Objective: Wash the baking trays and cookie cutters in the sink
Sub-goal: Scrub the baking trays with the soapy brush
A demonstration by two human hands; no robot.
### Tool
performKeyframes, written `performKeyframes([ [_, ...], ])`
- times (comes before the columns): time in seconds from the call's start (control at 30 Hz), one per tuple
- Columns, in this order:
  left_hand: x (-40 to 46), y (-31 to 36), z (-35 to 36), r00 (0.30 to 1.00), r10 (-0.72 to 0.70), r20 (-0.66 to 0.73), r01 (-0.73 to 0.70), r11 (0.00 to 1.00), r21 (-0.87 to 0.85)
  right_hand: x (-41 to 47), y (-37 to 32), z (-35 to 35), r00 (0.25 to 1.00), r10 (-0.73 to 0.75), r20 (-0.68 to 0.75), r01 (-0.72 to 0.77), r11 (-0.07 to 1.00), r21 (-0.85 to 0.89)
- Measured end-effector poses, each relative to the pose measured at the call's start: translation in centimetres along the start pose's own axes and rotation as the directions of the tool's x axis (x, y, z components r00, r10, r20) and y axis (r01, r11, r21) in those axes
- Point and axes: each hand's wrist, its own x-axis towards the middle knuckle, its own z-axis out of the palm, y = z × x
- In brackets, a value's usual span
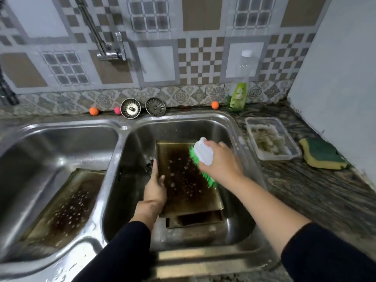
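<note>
Right hand gripped white green-bristled scrub brush; left hand held stained rectangular metal baking tray; scrubbing judged unfinished, cutters unseen.

A single wide-angle view from a head-worn camera, looking forward and steeply down, close over a double sink. Both forearms enter from the bottom edge, the left hand and right hand near the centre. Beyond the hands, a tiled wall fills the top. Straight edges bow towards the borders.
</note>
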Motion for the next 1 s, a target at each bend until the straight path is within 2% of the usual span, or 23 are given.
performKeyframes([
  [0.1, -0.3, 1.7, -1.8, 0.978, 0.176, -0.115, -0.184, 0.981, -0.059, -2.4, -2.1, 3.0, 0.999, -0.052, 0.017, 0.051, 0.998, 0.032],
  [0.23, -0.4, 3.4, -5.1, 0.917, 0.326, -0.229, -0.352, 0.932, -0.083, -4.0, -4.5, 3.2, 0.981, -0.112, -0.158, 0.107, 0.994, -0.039],
  [0.33, -0.5, 4.1, -6.5, 0.879, 0.416, -0.232, -0.447, 0.889, -0.1, -1.6, -6.2, 1.6, 0.963, -0.103, -0.249, 0.09, 0.994, -0.061],
  [0.47, -0.8, 5.4, -6.7, 0.837, 0.495, -0.233, -0.533, 0.835, -0.139, 4.3, -9.1, -1.2, 0.926, -0.056, -0.374, 0.059, 0.998, -0.001],
  [0.57, 0.2, 5.9, -7.4, 0.813, 0.515, -0.271, -0.57, 0.799, -0.191, 4.6, -10.1, -1.9, 0.92, -0.044, -0.39, 0.084, 0.993, 0.087],
  [0.67, 1.5, 5.7, -8.7, 0.797, 0.513, -0.319, -0.584, 0.788, -0.194, 0.0, -9.9, 0.7, 0.934, -0.069, -0.349, 0.117, 0.986, 0.118],
  [0.77, 1.4, 5.5, -8.8, 0.787, 0.553, -0.274, -0.605, 0.78, -0.163, -2.9, -10.0, 2.8, 0.932, -0.088, -0.351, 0.146, 0.979, 0.14],
  [0.9, 0.5, 6.0, -7.2, 0.81, 0.568, -0.148, -0.583, 0.807, -0.095, 2.5, -11.1, 0.6, 0.918, -0.008, -0.396, 0.054, 0.993, 0.106],
  [1.0, 0.4, 6.4, -7.0, 0.802, 0.568, -0.187, -0.593, 0.793, -0.136, 4.9, -12.0, -0.7, 0.901, 0.013, -0.433, 0.071, 0.982, 0.177],
])
